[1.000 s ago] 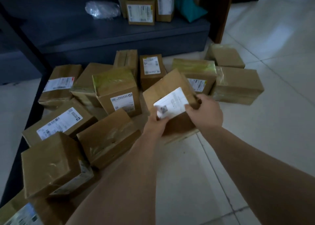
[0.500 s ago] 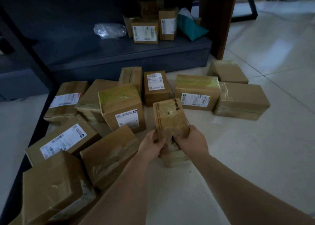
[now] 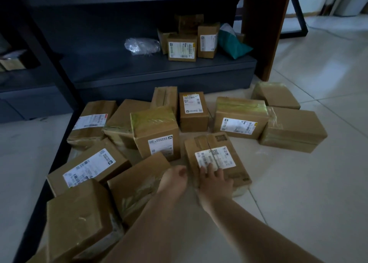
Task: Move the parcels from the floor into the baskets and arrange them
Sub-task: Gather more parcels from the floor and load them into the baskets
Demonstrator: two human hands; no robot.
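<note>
A flat brown parcel lies on the tiled floor with its white label facing up. My right hand rests on its near edge, fingers spread flat over the top and the label's lower edge. My left hand is just left of the parcel's near corner, fingers loosely curled and holding nothing. Several other taped cardboard parcels surround it: a tall one to the left, a small upright one behind, a wide labelled one behind right. No basket is in view.
A dark grey low shelf stands behind the pile, holding small parcels, a clear plastic bag and a teal bag. A brown post rises at its right end. Bare floor tiles stretch to the right.
The parcel held up in both hands has been turned and laid flat on the floor, label up. My left hand has let go; my right hand now lies flat on it.
</note>
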